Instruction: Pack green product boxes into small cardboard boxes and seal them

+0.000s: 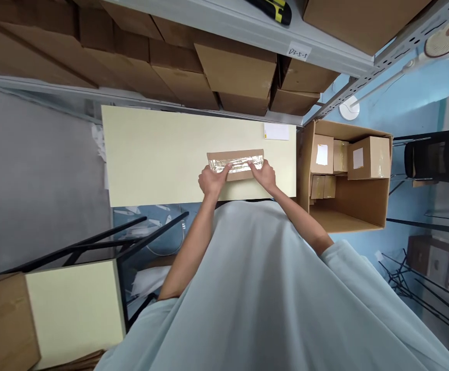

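Left hand [211, 182] is half-curling round the left end of a cardboard box [239, 161], whose taped face is pointing up, long axis running left-right over a pale table [155, 154]. Right hand [265, 176] is gripping the right end, likewise half-curled.

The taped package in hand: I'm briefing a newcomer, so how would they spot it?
Start at the pale table. Right of its middle, the left hand and right hand hold a brown package. Shiny tape along its top sets it apart from the white card behind.
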A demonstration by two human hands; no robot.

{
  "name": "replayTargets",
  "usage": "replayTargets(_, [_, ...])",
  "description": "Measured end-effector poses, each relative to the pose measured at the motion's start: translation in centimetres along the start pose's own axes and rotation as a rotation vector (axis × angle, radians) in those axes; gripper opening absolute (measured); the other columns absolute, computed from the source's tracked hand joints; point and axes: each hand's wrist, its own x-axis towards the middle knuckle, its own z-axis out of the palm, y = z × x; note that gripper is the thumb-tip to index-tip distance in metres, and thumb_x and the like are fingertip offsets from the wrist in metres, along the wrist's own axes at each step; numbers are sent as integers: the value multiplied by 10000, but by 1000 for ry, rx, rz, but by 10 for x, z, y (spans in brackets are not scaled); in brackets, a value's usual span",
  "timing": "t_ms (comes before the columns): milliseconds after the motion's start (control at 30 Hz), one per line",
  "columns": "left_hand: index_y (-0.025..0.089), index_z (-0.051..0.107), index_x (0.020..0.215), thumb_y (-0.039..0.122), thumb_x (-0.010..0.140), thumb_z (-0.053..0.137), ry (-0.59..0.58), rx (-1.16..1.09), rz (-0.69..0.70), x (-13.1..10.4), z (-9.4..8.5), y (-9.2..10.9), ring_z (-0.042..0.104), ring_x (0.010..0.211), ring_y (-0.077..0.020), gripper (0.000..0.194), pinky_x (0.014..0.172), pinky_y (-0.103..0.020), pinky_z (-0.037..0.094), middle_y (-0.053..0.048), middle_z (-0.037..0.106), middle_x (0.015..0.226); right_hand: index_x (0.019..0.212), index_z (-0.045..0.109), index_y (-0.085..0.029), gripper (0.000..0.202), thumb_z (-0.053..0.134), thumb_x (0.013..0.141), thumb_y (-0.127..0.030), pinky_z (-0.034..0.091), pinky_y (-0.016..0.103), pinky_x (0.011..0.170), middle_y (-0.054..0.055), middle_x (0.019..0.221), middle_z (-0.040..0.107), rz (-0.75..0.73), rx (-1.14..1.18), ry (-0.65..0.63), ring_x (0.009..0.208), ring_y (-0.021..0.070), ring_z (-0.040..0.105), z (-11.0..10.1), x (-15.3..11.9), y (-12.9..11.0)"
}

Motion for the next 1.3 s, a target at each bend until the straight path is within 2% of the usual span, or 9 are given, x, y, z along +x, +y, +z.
replayTargets(200, [199, 764, 988, 669, 1045, 578, -22, -91, 116, 6, -7, -28, 775, 1076, -368, 509, 961, -437, 599, -143, 824, 990, 1667, 590, -247, 846, 251, 1151, -826, 537, 594, 1233, 132, 1396, 817, -174, 99, -139, 1359, 412, 748, -15, 6, 25])
replayTargets(400, [175, 717, 1462, 619, 1035, 650, 1, -423, 148, -4, -20, -50, 667, 1483, -338, 620, 1254, -449, 537, -205, 709, 1579, 1762, 523, -204, 902, 484, 1095, -810, 447, 514, 1371, 142, 1803, 527, -218, 370, -170, 1657, 357, 537, -28, -5, 52])
replayTargets(633, [171, 787, 1383, 456, 906, 771, -81, -458, 158, -12, -26, -39, 770, 1313, -334, 555, 1223, -522, 587, -154, 811, 1435, 1709, 605, -273, 856, 752, 989, -713, 546, 518, 1278, 152, 1635, 668, -338, 402, -229, 1502, 338, 646, -30, -12, 67])
replayTargets(733, [171, 742, 1475, 426, 845, 846, -158, -462, 204, -17, -33, -29, 762, 1346, -323, 688, 1207, -485, 600, -149, 792, 1484, 1689, 623, -265, 906, 842, 919, -691, 530, 521, 1286, 144, 1494, 700, -413, 322, -220, 1436, 333, 658, -40, -15, 67])
replayTargets(833, [157, 672, 1569, 409, 800, 911, -192, -435, 238, -25, -43, -18, 739, 1402, -322, 844, 1184, -441, 610, -182, 750, 1548, 1583, 702, -241, 731, 688, 1029, -718, 593, 444, 1201, 122, 1332, 702, -408, 303, -118, 1331, 287, 694, -53, -17, 62])
replayTargets(933, [174, 718, 1516, 473, 942, 781, -130, -356, 284, -29, -49, -3, 752, 1365, -301, 650, 1118, -415, 636, -173, 770, 1514, 1244, 818, -237, 595, 528, 1111, -740, 633, 390, 1053, 99, 1152, 719, -324, 171, -23, 1137, 270, 740, -62, -13, 49])
replayTargets(1067, [202, 813, 1378, 531, 1046, 612, -16, -209, 279, -17, -45, 19, 787, 1251, -297, 509, 1112, -418, 608, -146, 846, 1345, 791, 691, -256, 615, 464, 1157, -696, 601, 383, 915, 91, 875, 723, -207, -39, -24, 926, 298, 751, -59, 2, 29])
replayTargets(1167, [210, 834, 1329, 535, 1033, 604, -30, -122, 211, 1, -37, 25, 804, 1178, -320, 496, 1089, -436, 598, -149, 866, 1264, 708, 620, -272, 616, 463, 1172, -646, 579, 364, 864, 100, 797, 733, -161, -95, -32, 898, 317, 769, -48, 13, 19])
replayTargets(1300, [160, 814, 1338, 451, 1026, 603, -91, -36, 106, 20, -30, 19, 803, 1179, -344, 476, 1109, -471, 595, -195, 851, 1275, 816, 729, -240, 558, 487, 1186, -580, 586, 350, 899, 124, 931, 817, -141, -123, -66, 977, 313, 805, -40, 21, 17])
